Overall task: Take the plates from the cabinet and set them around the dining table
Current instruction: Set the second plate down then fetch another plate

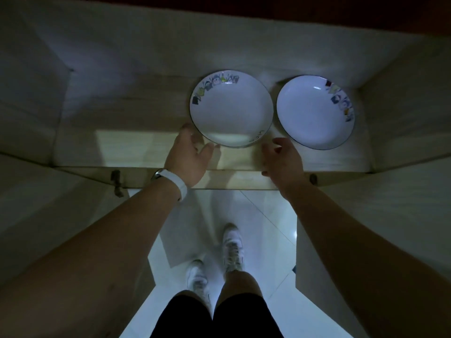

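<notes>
Left plate (231, 109) sits between left hand (189, 157) and right hand (283, 158).

Dim, bluish picture. The brightest area is the glossy floor (256, 215) at lower centre, with glare; the 2 plates glow pale. Corners fall dark, shoes (214, 262) blur, and wide-angle distortion bends the edges.

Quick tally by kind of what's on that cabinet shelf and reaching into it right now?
White round ceramic plates with patterned rims: 2, left plate and right plate
Bare hands: 2, left hand and right hand
Total: 4
</notes>
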{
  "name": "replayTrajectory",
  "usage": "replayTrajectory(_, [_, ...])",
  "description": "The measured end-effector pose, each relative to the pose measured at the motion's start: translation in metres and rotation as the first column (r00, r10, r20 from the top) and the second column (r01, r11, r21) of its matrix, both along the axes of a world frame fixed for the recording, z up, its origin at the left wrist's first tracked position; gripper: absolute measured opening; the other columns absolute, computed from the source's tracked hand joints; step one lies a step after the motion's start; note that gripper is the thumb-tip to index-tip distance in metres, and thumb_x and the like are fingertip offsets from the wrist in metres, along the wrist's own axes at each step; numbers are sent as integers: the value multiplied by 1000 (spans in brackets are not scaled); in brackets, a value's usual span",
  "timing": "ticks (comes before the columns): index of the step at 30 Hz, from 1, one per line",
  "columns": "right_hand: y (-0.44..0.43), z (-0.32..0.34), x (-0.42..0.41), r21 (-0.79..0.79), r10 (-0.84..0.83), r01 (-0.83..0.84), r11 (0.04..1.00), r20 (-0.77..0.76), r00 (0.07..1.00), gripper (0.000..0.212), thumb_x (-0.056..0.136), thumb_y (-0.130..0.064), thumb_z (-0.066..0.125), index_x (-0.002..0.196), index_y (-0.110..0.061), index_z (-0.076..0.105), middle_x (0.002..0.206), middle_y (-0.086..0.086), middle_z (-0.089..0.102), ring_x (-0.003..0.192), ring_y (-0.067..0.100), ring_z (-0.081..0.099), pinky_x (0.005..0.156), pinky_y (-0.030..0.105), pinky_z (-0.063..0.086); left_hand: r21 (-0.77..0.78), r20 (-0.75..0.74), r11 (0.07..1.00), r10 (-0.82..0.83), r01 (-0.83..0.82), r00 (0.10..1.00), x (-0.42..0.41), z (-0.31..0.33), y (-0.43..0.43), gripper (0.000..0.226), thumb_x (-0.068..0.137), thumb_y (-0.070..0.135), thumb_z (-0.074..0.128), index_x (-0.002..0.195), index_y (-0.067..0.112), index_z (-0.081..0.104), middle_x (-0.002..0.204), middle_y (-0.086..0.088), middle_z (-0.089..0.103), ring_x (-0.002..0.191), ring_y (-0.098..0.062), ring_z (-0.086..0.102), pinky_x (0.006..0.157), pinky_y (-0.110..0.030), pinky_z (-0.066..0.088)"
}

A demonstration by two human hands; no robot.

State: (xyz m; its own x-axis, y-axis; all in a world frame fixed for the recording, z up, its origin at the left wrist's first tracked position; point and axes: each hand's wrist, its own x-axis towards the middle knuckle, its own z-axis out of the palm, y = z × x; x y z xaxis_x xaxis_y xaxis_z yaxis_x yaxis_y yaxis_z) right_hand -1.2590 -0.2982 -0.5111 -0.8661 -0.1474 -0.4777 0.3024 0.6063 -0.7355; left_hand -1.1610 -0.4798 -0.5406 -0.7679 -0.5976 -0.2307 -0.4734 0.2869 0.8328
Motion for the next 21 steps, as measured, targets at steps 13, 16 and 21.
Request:
replayTrajectory(13, [-34, -15, -37, -283, -38, 42, 958, 20, 999, 15, 91, -10, 64, 103, -5, 57, 77, 7, 57, 48, 11, 51, 39, 17, 45, 166, 30, 979, 116, -120, 993, -54, -11, -34, 36, 82, 17, 55, 118, 20, 51, 104, 1, 64, 92, -24, 63, 78, -44, 58])
replayTrajectory(16, [-32, -19, -36, -297, -40, 38, 954, 2, 999, 12, 90, -4, 61, 99, -4, 54, 78, 9, 57, 50, 14, 53, 45, 23, 50, 191, 38, 974, 120, -125, 992, -52, -11, -37, 38, 78, 17, 55, 116, 23, 49, 104, 0, 64, 93, -27, 63, 77, -49, 58])
replayTrajectory(21, [-24, -19, -26, -330, -38, 48, 943, 36, 999, 19, 91, -6, 58, 108, -12, 55, 93, 6, 64, 67, 15, 67, 63, 37, 62, 301, 1, 943, 153, -146, 988, -43, -2, -29, 32, 88, 5, 54, 114, 22, 45, 108, -5, 61, 90, -29, 64, 64, -47, 60])
